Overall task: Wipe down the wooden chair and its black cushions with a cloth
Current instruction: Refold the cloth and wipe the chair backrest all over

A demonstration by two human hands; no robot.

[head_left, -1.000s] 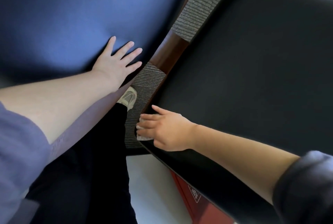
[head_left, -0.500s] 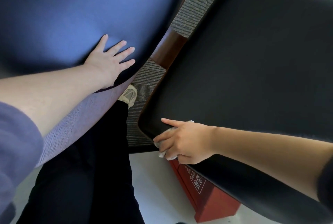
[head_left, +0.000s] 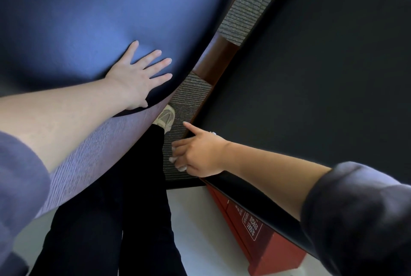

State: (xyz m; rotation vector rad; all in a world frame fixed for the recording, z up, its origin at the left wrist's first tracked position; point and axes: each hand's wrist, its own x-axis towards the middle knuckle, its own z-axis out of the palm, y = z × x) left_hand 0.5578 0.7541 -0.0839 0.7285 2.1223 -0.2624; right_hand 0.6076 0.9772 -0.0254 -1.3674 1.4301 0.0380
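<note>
Two hands in view. Left hand (head_left: 138, 76) lies flat, fingers spread, on the left cushion (head_left: 89, 20). Right hand (head_left: 198, 153) grips a white cloth (head_left: 178, 164) at the corner of the black cushion (head_left: 311, 75), index finger straight. Wooden frame (head_left: 214, 60) sits between the cushions.

Dim, soft daylight sheen on the left cushion (head_left: 93, 20) — wide-angle edge warping, slight blur

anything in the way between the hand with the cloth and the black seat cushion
Nothing visible. The right hand grips the cloth right at the black seat cushion's near corner. The left hand rests flat on the other cushion, off to the side.
</note>
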